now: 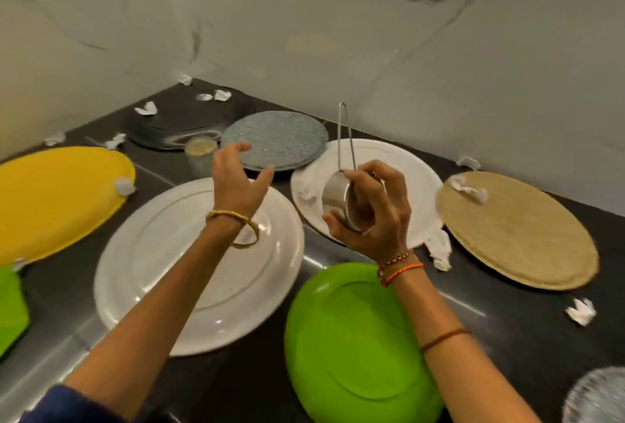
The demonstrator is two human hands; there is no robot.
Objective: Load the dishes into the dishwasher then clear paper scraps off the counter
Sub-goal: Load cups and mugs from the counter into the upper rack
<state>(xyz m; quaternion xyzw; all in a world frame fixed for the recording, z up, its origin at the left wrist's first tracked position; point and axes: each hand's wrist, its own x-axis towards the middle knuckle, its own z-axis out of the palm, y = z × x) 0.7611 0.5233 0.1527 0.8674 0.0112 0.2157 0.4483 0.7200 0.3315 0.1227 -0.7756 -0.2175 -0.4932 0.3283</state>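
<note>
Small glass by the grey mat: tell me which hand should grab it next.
Left. The left hand hovers open and unloaded just in front of the small glass, fingers spread towards it. The right hand already has its grip on the steel cup, so it is occupied.

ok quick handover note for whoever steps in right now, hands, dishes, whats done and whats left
Right hand grips a small steel cup with a long wire handle, lifted above the far white plate.
Left hand is open, holding nothing, above the near white plate.
On the counter: yellow plate, green plate, round mats, a small glass.
Done: only the cup picked up. The dishwasher is not in view.
Left: every plate, then the paper scraps scattered across the counter.
</note>
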